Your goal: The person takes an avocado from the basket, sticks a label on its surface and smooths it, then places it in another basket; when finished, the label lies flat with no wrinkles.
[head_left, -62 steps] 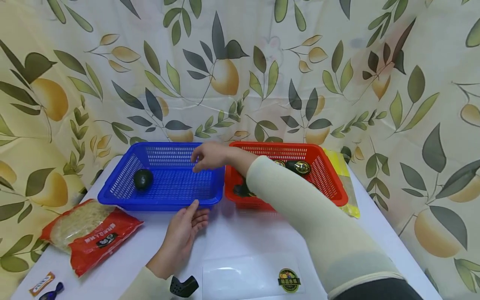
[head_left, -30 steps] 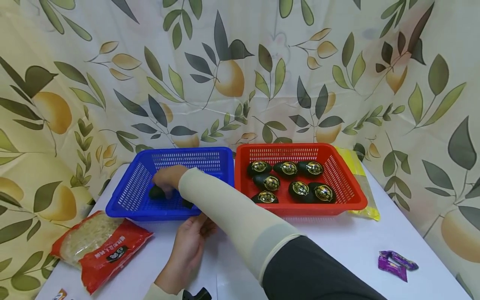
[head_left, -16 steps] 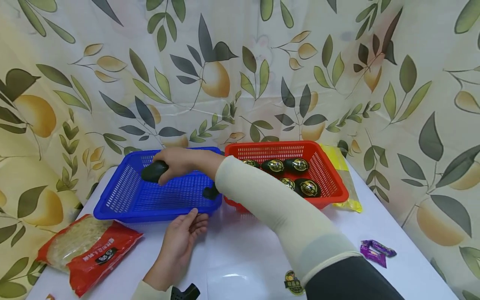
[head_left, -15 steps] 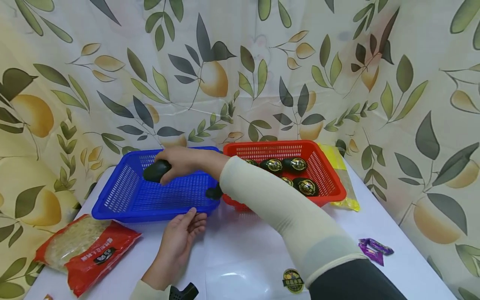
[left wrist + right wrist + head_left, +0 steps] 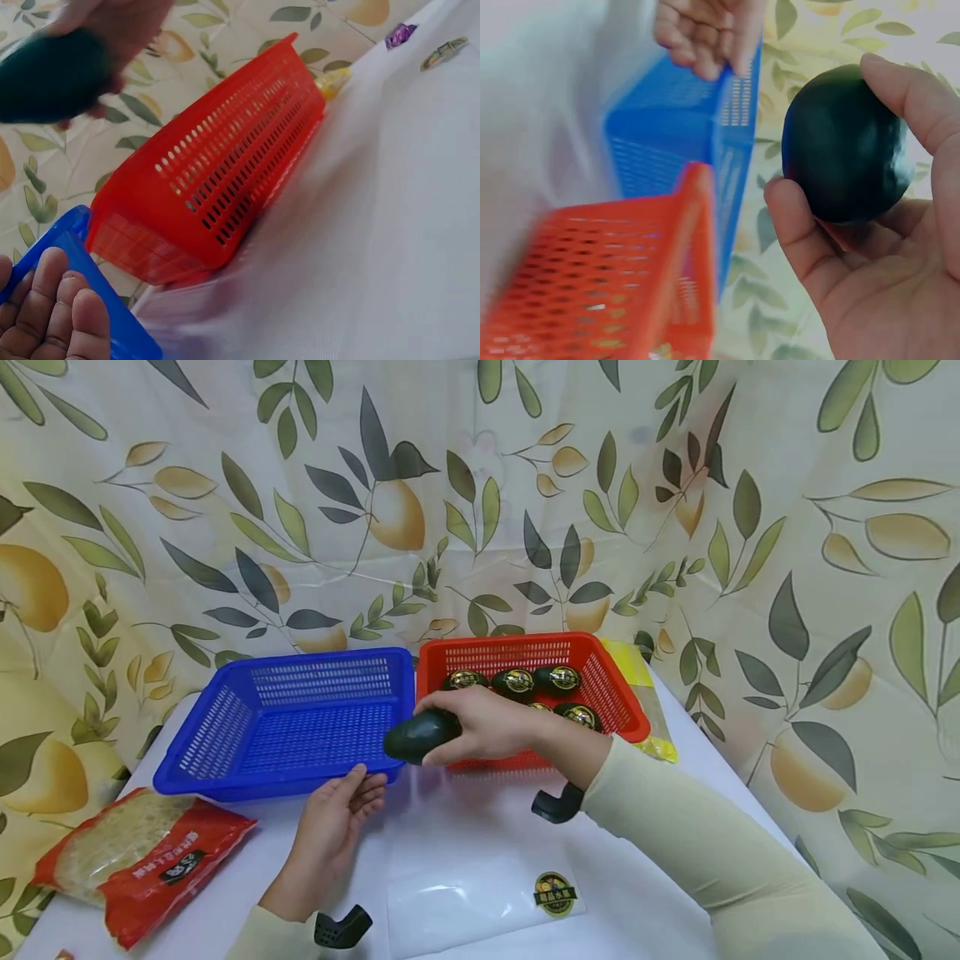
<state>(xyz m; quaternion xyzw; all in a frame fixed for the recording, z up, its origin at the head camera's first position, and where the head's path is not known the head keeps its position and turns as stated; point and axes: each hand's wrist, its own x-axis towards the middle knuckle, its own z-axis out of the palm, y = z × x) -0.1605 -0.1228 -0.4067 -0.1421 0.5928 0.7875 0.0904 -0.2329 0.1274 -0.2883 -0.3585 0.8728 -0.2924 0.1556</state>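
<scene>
My right hand (image 5: 487, 722) grips a dark green avocado (image 5: 422, 737) between thumb and fingers. It is held in the air where the blue basket's right end meets the red basket. The avocado (image 5: 846, 146) also shows in the right wrist view, with no label on the side in sight. At the front right corner of the blue plastic basket (image 5: 217, 787), my left hand (image 5: 326, 827) holds the rim, thumb on top and loosely bent fingers outside. The red plastic basket (image 5: 442, 647) contains several avocados (image 5: 513, 683) with black-and-gold labels; my right hand and forearm hide some.
A red bag of pale dry food (image 5: 142, 860) lies at the left. A clear plastic sheet (image 5: 457, 914) with a round label lies in front. Behind the red basket's right side is a yellow packet (image 5: 637, 693). Purple wrapped sweets (image 5: 401, 35) lie farther right.
My right hand reached into the blue basket, took the avocado lying there, lifted it and carried it right toward the red basket. My left hand stays at the blue rim. The head view has shifted.
</scene>
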